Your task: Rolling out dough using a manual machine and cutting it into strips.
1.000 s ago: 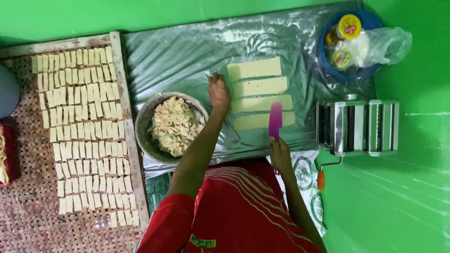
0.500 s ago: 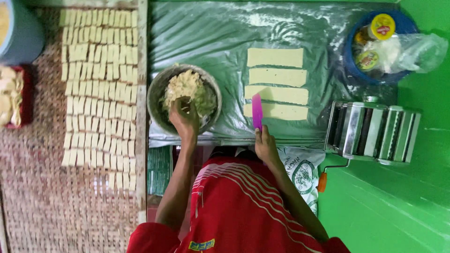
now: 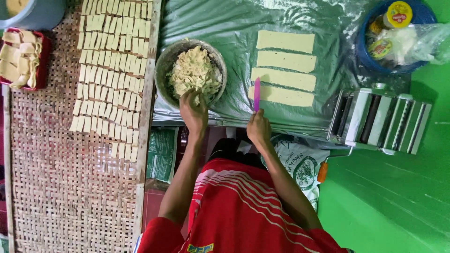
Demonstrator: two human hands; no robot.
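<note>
Beside the dough strips (image 3: 283,95), right-hand fingers (image 3: 258,129) grip a pink knife (image 3: 257,93) pointing away, upright lengthwise.

glossy plastic sheet (image 3: 234,28), dull metal bowl (image 3: 164,65), woven tray (image 3: 61,187).

Green floor (image 3: 398,206), covered with clear plastic sheet (image 3: 234,23); on it metal bowl (image 3: 164,65), four dough strips (image 3: 283,70), pasta roller (image 3: 379,119).

Bare plastic sheet (image 3: 234,28) between bowl (image 3: 161,70) and dough strips (image 3: 285,61)
</note>
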